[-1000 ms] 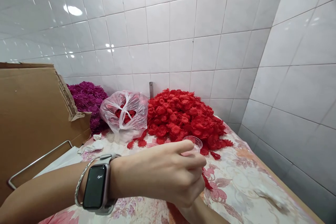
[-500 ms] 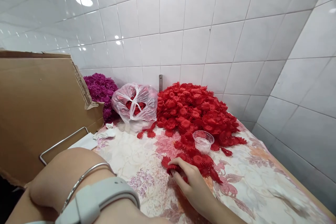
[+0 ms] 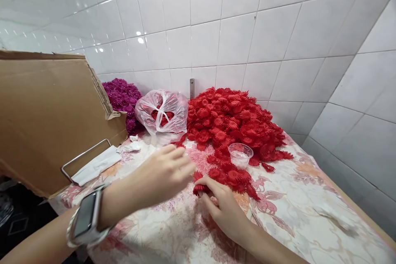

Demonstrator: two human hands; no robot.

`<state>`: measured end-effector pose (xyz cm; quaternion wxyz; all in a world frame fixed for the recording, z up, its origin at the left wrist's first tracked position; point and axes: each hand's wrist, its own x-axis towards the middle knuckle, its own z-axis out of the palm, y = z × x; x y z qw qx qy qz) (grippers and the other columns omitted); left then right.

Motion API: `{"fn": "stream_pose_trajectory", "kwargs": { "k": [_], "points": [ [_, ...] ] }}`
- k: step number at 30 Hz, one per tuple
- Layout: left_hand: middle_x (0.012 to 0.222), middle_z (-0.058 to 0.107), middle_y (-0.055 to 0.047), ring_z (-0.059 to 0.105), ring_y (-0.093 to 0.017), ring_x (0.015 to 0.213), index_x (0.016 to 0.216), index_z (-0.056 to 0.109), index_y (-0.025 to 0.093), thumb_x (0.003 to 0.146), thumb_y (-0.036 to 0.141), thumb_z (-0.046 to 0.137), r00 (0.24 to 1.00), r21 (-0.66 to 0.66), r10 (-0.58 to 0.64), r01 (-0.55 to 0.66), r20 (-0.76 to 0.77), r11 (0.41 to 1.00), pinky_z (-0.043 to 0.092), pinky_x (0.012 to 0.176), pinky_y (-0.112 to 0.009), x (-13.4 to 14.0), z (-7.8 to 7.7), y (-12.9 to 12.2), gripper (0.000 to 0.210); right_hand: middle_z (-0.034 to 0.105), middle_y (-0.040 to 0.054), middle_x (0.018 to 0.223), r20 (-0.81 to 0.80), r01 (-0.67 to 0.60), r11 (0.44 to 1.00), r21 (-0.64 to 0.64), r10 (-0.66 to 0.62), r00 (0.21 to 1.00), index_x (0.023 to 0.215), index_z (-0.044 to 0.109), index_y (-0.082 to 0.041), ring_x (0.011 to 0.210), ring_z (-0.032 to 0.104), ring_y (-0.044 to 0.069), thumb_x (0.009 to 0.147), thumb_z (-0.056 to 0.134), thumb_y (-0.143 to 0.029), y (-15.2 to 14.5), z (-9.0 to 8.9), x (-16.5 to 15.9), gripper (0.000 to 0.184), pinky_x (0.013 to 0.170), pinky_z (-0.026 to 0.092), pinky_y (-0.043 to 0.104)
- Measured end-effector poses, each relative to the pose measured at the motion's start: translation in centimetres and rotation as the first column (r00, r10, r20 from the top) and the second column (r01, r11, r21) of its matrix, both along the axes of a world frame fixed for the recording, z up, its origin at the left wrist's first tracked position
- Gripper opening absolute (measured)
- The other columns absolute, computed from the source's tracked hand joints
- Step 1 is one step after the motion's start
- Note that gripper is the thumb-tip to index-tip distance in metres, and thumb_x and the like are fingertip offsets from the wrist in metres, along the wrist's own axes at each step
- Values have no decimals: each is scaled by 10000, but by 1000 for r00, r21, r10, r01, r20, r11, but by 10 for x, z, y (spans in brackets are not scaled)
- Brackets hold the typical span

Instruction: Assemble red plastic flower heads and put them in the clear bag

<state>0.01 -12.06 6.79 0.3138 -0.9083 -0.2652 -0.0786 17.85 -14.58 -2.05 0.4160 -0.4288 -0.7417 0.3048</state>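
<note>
My right hand (image 3: 223, 206) pinches a red flower piece with a fringed edge (image 3: 199, 189) between thumb and fingers, low over the table. Close beside it lies a small cluster of the same red flowers (image 3: 234, 176). My left hand (image 3: 168, 173), with a watch and a bracelet on its wrist, hovers just left of the right one. Motion blurs its bent fingers, and their tips are hidden. Behind the cluster stands a small clear plastic cup (image 3: 240, 156) with something whitish in it.
A large heap of red flowers (image 3: 232, 119) rests against the tiled wall (image 3: 238, 45). Left of it are a tied clear plastic bag (image 3: 162, 115), purple flowers (image 3: 121, 97) and a cardboard box (image 3: 52, 119). A white paper (image 3: 95, 165) lies near a metal wire frame (image 3: 85, 154). Floral cloth (image 3: 297, 202) covers the table.
My left arm, earlier bent close at the lower left, has swung forward and right, bringing the left hand beside the right. The right hand keeps its pinch. The view has shifted slightly.
</note>
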Motion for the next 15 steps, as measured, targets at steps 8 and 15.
{"fn": "stream_pose_trajectory", "kwargs": {
  "k": [8, 15],
  "points": [
    [1293, 449, -221, 399, -284, 1215, 1193, 437, 40, 864, 414, 313, 837, -563, 547, -441, 24, 699, 295, 985, -379, -44, -85, 93, 513, 611, 28, 831, 79, -37, 999, 11, 36, 996, 902, 549, -178, 753, 546, 149, 786, 395, -79, 1, -1, 0, 216, 695, 413, 257],
    [1200, 535, -171, 507, -267, 1097, 1175, 473, 86, 880, 472, 276, 773, -736, 614, -321, 160, 596, 375, 914, -410, 11, -87, 157, 524, 610, 31, 833, 63, -45, 999, 26, 43, 997, 888, 545, -173, 749, 547, 149, 782, 408, -56, 3, -4, 1, 209, 667, 409, 248]
  ]
}}
